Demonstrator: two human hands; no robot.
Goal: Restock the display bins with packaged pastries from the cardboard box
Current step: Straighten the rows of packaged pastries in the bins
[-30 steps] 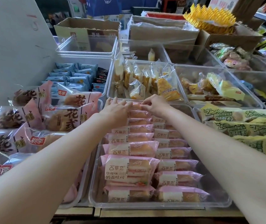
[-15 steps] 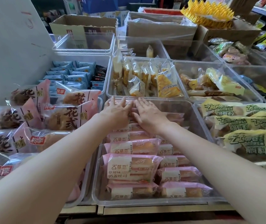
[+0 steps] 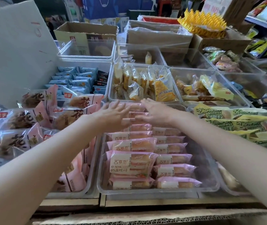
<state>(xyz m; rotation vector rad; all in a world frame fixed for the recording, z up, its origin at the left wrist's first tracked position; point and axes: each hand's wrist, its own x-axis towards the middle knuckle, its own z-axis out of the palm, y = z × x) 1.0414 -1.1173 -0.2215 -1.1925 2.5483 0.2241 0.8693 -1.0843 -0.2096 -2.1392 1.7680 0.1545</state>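
Where our two arms reach forward over the clear plastic display bin [image 3: 210,184] in the middle of the worktop, both hands hover at its far end, blurred with motion. Our left hand [image 3: 113,116] has its fingers spread and nearly straight, holding nothing; our right hand [image 3: 155,113] is likewise flat and open-fingered, palm down, with nothing in it. The two hands sit just beside each other, fingertips near the bin's far rim. Whether they touch the packets beneath them, we cannot tell.

The pink-wrapped packaged pastries [image 3: 129,166] lie in two rows running from the near wall of the bin up to and under our hands, the left row with larger packets, the right row with slimmer ones. To the left, a neighbouring bin holds pink-and-clear bagged round breads [image 3: 20,117]; to the right lie yellow-green printed packets [image 3: 236,122]. Just beyond our hands a bin holds yellow-wrapped cake slices [image 3: 145,85]. A corrugated brown cardboard box edge [image 3: 145,220] shows along the bottom.
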